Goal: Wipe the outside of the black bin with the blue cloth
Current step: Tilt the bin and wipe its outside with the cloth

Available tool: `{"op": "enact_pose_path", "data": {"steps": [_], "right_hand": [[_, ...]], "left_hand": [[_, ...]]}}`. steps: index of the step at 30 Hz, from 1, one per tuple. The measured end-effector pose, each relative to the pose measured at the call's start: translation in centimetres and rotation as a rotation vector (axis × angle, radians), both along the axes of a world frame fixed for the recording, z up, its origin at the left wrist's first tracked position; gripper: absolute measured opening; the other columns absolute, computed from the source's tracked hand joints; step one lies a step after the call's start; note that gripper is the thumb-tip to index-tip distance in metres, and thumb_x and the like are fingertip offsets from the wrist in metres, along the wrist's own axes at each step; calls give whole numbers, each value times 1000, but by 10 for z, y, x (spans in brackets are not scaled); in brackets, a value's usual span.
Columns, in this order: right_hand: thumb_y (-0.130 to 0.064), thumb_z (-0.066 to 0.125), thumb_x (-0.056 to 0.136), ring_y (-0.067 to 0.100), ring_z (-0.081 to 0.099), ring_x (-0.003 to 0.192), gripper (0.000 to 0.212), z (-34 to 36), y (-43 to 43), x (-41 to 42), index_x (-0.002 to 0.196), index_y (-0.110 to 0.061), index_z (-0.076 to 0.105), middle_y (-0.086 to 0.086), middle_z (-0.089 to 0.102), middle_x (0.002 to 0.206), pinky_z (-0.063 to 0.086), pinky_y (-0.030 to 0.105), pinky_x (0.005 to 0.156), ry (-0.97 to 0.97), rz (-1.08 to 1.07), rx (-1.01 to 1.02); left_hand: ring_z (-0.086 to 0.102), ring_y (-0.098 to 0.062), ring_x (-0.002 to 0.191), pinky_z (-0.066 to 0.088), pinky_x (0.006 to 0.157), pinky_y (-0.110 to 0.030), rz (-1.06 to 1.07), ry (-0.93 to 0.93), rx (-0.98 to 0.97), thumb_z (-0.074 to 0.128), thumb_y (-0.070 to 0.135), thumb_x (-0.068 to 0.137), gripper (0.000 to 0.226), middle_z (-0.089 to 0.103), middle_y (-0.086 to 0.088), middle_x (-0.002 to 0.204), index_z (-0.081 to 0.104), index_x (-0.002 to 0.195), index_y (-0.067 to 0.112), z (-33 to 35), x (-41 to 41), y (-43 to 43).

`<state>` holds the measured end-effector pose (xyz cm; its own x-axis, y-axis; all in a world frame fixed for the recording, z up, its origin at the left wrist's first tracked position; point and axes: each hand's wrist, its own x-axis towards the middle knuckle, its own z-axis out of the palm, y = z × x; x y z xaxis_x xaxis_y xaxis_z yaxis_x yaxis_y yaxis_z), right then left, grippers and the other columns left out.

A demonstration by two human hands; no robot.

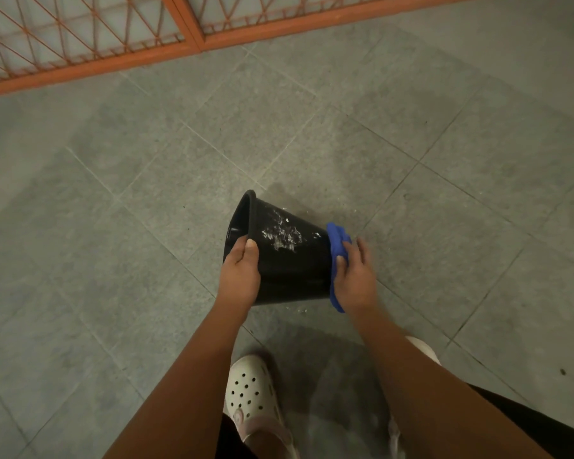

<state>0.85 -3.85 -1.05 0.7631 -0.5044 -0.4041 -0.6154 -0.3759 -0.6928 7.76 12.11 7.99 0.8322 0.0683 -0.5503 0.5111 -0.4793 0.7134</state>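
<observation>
Above the grey tiled floor [146, 193], you are holding the black bin [289, 263] on its side, with the mouth turned to your left and the base to your right. Your left hand [241, 276] is gripping the rim, fingers curled over the edge. Your right hand [355, 279] is pressing the blue cloth [337, 240] against the base with rather straight fingers, not closing around it.

Several things could be going wrong from here. Only one hand is really gripping, so a hard push from the right may be twisting the rim out of your left fingers, and the bin would be falling near your white shoe [251, 395]. The cloth is only pressed, not clasped, so it may be slipping away when you are sliding it round onto the wall. The white smears [282, 235] are lying on the upper wall, apart from the cloth, and they look dried; light wiping may be leaving them.

The far side and the underside of the bin are hidden, and the cloth is covering the base. The bin seems lifted, but I cannot tell if its lower edge is touching the floor.
</observation>
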Motion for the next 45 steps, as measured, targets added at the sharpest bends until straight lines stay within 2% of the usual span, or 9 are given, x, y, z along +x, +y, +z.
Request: {"op": "enact_pose_path", "data": {"steps": [7,12,17,20,24,28,32,36,45], "right_hand": [[4,54,83,31,55,104,43,14,34,7,125,-5,55,18,57,115,46,36,92,-226,-34,-131],[3,46,86,30,37,130,57,7,16,29,140,-13,38,15,39,142,31,37,112,-82,271,-161],[-15,51,86,31,41,116,55,7,21,23,138,-17,33,17,37,129,39,36,98,226,47,-157],[-24,52,88,23,43,100,48,12,34,19,134,-20,40,12,41,114,41,33,87,112,101,-294],[-23,47,92,25,39,108,45,13,30,26,137,-23,40,13,40,120,37,42,97,-60,193,-252],[-28,40,95,30,36,119,48,7,10,28,141,-19,30,15,34,131,33,45,104,82,249,-248],[-27,48,90,28,45,103,47,17,24,19,135,-17,37,14,39,118,41,44,94,182,76,-229],[-23,50,91,28,49,96,45,23,50,9,134,-11,44,17,48,111,43,43,85,-84,177,-275],[-16,35,98,27,18,141,46,12,17,24,143,-7,28,13,19,153,19,40,117,-1,204,-134]], "left_hand": [[57,-15,108,47,96,-40,48,-75,-38,37,28,100,34,63,5,113,55,129,27,-2,-3,-7],[58,-12,107,49,95,-35,172,-91,-82,38,27,101,33,62,3,117,56,129,25,-2,-12,-5],[59,-17,107,50,95,-40,138,-150,-32,39,25,101,32,64,-3,114,57,126,19,-3,-17,-9],[60,-11,103,51,92,-32,143,-166,-32,39,24,101,32,64,-1,112,58,127,19,-4,-15,-4],[60,-13,105,52,84,-23,149,-174,-48,40,24,101,33,64,-1,116,56,129,19,-6,-17,-4],[60,-13,106,51,79,-15,157,-224,-8,40,24,100,34,63,-2,115,56,129,16,-10,-22,-7],[60,-9,97,51,82,-22,141,-256,27,39,23,100,31,64,1,105,58,124,16,-9,-20,-8],[61,-17,106,52,90,-35,115,-200,-8,41,25,100,35,64,-4,115,55,131,18,-11,-16,-4],[58,-14,113,49,98,-37,140,-213,-62,42,24,100,36,62,-1,122,53,134,18,-7,-25,-12]]}}
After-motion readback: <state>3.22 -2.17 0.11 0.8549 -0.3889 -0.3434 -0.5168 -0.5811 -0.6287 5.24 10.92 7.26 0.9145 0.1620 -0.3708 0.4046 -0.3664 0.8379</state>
